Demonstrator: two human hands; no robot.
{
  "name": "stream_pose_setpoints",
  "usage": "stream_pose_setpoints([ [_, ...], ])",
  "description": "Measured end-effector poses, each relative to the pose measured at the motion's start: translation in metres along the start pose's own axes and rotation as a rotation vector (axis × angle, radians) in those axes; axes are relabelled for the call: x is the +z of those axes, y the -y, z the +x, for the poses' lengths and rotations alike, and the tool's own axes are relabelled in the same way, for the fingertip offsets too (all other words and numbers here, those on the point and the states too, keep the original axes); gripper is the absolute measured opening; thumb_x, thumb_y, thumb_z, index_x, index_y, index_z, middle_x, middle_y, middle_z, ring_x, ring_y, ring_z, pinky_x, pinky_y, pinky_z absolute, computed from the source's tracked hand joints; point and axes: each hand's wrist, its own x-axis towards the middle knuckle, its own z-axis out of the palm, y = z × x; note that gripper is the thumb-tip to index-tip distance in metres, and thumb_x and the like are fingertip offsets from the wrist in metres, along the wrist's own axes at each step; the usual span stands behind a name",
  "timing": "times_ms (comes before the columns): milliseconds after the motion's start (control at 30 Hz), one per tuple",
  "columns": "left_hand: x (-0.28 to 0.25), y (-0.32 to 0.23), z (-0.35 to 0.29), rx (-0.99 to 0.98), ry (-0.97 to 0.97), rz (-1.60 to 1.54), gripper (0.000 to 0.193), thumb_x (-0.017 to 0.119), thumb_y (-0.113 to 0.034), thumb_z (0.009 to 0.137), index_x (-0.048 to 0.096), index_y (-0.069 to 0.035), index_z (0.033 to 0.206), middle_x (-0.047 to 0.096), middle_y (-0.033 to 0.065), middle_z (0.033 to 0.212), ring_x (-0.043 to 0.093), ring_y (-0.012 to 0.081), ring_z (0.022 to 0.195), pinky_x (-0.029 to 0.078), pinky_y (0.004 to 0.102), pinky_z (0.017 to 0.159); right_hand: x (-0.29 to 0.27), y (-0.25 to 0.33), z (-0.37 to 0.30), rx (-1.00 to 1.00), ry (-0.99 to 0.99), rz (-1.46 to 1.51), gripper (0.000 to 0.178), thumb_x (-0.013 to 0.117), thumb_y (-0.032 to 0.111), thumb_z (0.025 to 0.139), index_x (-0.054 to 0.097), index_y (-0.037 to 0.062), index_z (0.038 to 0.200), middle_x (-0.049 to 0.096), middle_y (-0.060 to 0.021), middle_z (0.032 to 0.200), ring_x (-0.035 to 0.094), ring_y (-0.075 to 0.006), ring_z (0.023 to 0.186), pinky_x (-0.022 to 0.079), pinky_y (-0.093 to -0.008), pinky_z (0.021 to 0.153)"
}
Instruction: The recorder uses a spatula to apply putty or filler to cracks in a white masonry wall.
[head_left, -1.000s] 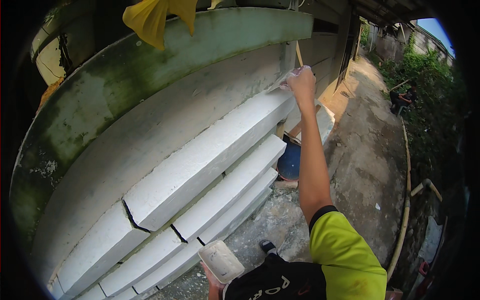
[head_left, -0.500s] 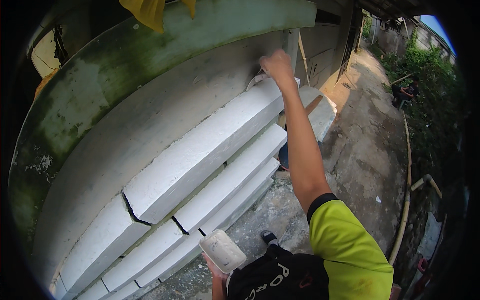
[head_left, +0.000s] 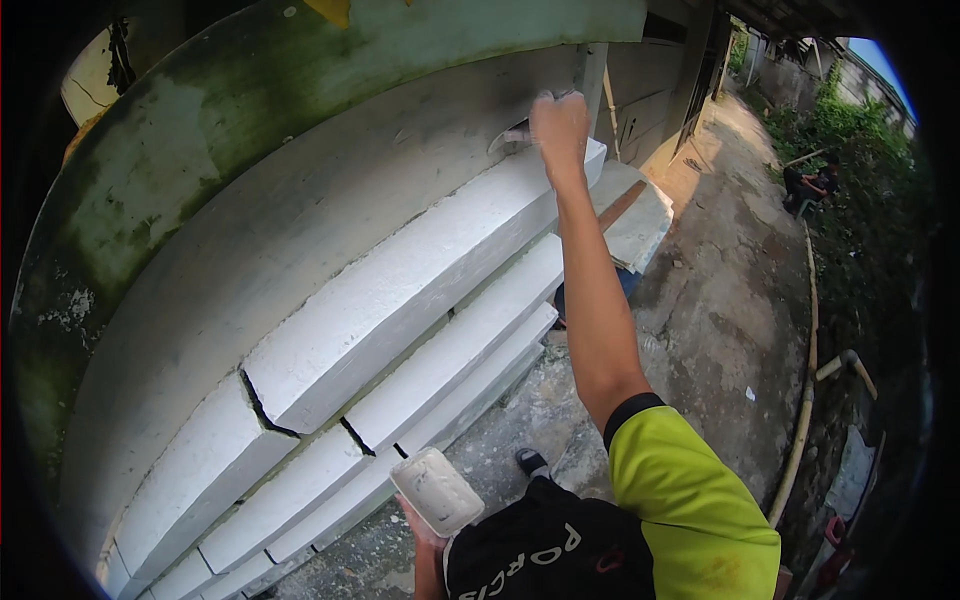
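Note:
My right hand (head_left: 560, 125) reaches out to the far end of the grey wall (head_left: 350, 160), closed round a putty knife (head_left: 514, 137). The blade lies against or very near the wall, just above the top white block; part of the tool is hidden by my fingers. Low in front of my body, my left hand (head_left: 420, 520) grips a shallow white rectangular tub (head_left: 438, 488) from its left side. Pale paste coats the inside of the tub. Long white blocks (head_left: 420, 280) run in stepped rows along the foot of the wall, with dark gaps between some of them.
A mossy green ledge (head_left: 200, 150) overhangs the wall. Beyond the blocks lies a pale board (head_left: 640, 225) with a brown strip on it. A concrete path (head_left: 710, 330) runs along the right, edged by a bamboo pole (head_left: 803, 440) and plants. A person (head_left: 812, 185) sits far right.
My right hand has turned more upright and shifted slightly along the wall with the putty knife. The view has shifted a little; the tub stays in my left hand.

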Motion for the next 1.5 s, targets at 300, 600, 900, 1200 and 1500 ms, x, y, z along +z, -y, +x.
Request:
stream_pose_setpoints([
  [300, 0.007, 0.008, 0.008, 0.005, 0.001, 0.012, 0.075, 0.026, -0.070, 0.093, 0.043, -0.015, 0.140, 0.058, 0.0101, 0.127, 0.060, 0.0321, 0.110, 0.050, 0.0512, 0.093, -0.011, -0.035, 0.022, -0.301, 0.042, -0.433, 0.059, 0.056, -0.007, 0.077, 0.030, -0.0229, 0.128, 0.064, -0.0321, 0.079, 0.065, -0.0467, 0.083, 0.054, -0.0457, 0.077],
  [600, 0.005, 0.025, 0.018, 0.012, 0.000, 0.056, 0.077, 0.025, -0.073, 0.091, 0.042, -0.018, 0.142, 0.056, 0.0087, 0.131, 0.058, 0.0329, 0.114, 0.047, 0.0547, 0.096, -0.049, 0.019, -0.047, -0.175, 0.183, -0.132, 0.058, 0.060, -0.004, 0.077, 0.035, -0.0209, 0.126, 0.063, -0.0303, 0.075, 0.067, -0.0431, 0.078, 0.053, -0.0427, 0.073],
  [900, 0.017, 0.033, 0.018, 0.051, -0.001, 0.054, 0.074, 0.026, -0.070, 0.092, 0.039, -0.017, 0.142, 0.054, 0.0079, 0.133, 0.056, 0.0319, 0.116, 0.047, 0.0522, 0.098, -0.047, -0.061, 0.082, 0.123, 0.135, -0.166, 0.027, 0.056, 0.011, 0.074, 0.060, -0.0159, 0.073, 0.064, -0.0339, 0.077, 0.067, -0.0444, 0.078, 0.052, -0.0454, 0.074],
  [1200, 0.009, 0.047, 0.016, 0.071, -0.024, 0.058, 0.074, 0.025, -0.070, 0.093, 0.040, -0.017, 0.142, 0.054, 0.0068, 0.133, 0.055, 0.0313, 0.118, 0.046, 0.0504, 0.099, -0.057, -0.014, 0.081, 0.128, 0.263, -0.103, 0.032, 0.050, 0.016, 0.074, 0.059, -0.0144, 0.067, 0.064, -0.0315, 0.073, 0.067, -0.0417, 0.067, 0.053, -0.0435, 0.074],
  [1500, 0.001, 0.046, 0.009, 0.057, -0.045, 0.002, 0.072, 0.026, -0.068, 0.095, 0.042, -0.016, 0.141, 0.054, 0.0064, 0.132, 0.055, 0.0295, 0.116, 0.046, 0.0477, 0.098, -0.028, -0.081, 0.103, 0.270, 0.143, 0.214, 0.034, 0.049, 0.022, 0.079, 0.061, -0.0095, 0.074, 0.059, -0.0356, 0.080, 0.057, -0.0512, 0.080, 0.044, -0.0523, 0.071],
])
